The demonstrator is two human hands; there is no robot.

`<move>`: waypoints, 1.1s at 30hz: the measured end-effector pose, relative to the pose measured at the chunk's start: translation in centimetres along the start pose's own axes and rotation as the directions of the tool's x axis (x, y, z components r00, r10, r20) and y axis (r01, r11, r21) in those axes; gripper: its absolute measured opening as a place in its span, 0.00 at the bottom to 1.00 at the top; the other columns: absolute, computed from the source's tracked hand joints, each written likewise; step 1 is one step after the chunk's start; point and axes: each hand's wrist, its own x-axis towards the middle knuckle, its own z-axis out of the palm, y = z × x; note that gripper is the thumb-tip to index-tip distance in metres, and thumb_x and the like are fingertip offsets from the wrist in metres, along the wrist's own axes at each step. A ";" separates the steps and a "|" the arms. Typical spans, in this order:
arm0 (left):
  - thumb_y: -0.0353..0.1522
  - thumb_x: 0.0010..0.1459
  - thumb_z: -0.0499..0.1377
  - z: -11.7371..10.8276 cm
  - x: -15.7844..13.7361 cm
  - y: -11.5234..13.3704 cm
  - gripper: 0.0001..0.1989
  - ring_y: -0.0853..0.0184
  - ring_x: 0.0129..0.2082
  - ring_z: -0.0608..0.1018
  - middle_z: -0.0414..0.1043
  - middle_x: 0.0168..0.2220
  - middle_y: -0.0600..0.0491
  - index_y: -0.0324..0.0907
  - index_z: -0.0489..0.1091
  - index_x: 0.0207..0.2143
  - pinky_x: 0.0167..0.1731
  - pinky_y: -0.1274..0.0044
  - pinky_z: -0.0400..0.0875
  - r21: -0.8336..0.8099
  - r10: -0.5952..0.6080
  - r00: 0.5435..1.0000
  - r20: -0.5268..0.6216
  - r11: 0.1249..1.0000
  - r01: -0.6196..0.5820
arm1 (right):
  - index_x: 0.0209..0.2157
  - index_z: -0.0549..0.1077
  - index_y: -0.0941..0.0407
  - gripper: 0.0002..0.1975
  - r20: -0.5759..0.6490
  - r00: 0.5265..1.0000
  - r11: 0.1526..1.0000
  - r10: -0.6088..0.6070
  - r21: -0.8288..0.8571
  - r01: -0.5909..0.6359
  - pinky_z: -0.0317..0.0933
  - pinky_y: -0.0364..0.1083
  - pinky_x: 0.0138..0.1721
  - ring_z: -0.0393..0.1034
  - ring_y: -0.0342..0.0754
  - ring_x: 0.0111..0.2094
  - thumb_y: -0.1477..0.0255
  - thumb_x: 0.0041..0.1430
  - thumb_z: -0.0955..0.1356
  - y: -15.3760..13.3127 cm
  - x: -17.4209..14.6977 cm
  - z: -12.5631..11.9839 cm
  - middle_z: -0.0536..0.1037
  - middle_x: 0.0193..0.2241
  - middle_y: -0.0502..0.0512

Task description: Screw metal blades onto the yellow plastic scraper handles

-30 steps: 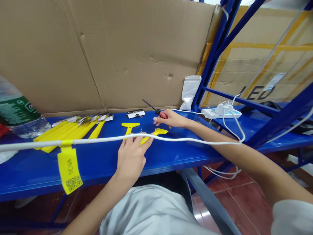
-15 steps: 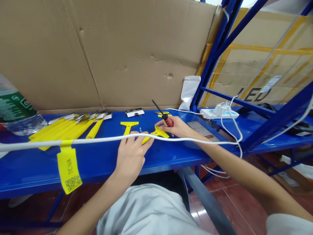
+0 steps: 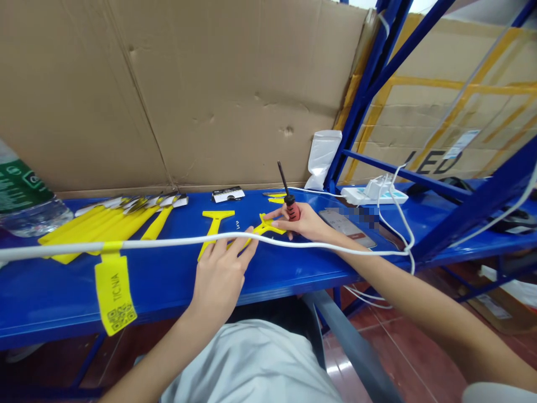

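Observation:
My left hand [image 3: 220, 274] is closed on the handle of a yellow scraper [image 3: 266, 225], whose wide head points right. My right hand [image 3: 308, 224] grips a screwdriver [image 3: 293, 210] by its red handle, shaft up and tilted slightly left. The fingertips of that hand also touch the scraper's head. Just left of it, a second yellow scraper [image 3: 213, 224] lies on the blue shelf [image 3: 168, 285], its handle beside my left fingers. A white cable [image 3: 151, 243] runs across in front of both hands and hides part of the handles.
Several yellow scrapers with blades [image 3: 111, 224] lie in a pile at left, near a water bottle [image 3: 29, 196]. Behind stand a small black-and-white packet [image 3: 227, 194] and yellow pieces [image 3: 276, 198]. A phone [image 3: 348, 228], power strip [image 3: 373, 193] and blue post [image 3: 361, 101] are at right.
The screwdriver has swung more upright in my right hand. My left hand has shifted slightly left and down, and the view has turned a little.

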 end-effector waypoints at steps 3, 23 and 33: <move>0.13 0.62 0.56 0.1 0.0 0.0 0.38 0.48 0.62 0.83 0.77 0.72 0.52 0.49 0.81 0.68 0.61 0.54 0.83 -0.023 -0.007 1.000 0.002 1.000 0.007 | 0.26 0.64 0.53 0.31 -0.029 1.000 1.000 -0.007 0.019 0.007 0.74 0.45 0.24 0.80 0.48 0.32 0.55 0.52 0.86 0.0 0.1 0.1 0.89 0.53 0.63; 0.22 0.75 0.50 2.0 -0.7 -0.4 0.36 0.46 0.63 0.81 0.70 0.62 0.34 0.46 0.63 0.81 0.54 0.59 0.85 -0.360 -0.147 0.988 -0.053 0.926 0.118 | 0.24 0.65 0.52 0.31 -0.295 0.953 0.955 -0.076 -0.297 -0.016 0.70 0.48 0.32 0.72 0.48 0.31 0.48 0.48 0.83 2.0 1.0 -2.1 0.85 0.39 0.59; 0.35 0.83 0.54 -1.6 -4.7 1.3 0.22 0.62 0.52 0.82 0.79 0.55 0.46 0.51 0.74 0.73 0.55 0.72 0.80 -0.935 -0.087 0.996 0.032 0.349 0.061 | 0.25 0.77 0.55 0.27 -0.106 0.991 0.915 0.079 -0.387 -0.115 0.67 0.48 0.34 0.73 0.52 0.31 0.48 0.45 0.84 3.3 1.9 -1.9 0.82 0.27 0.54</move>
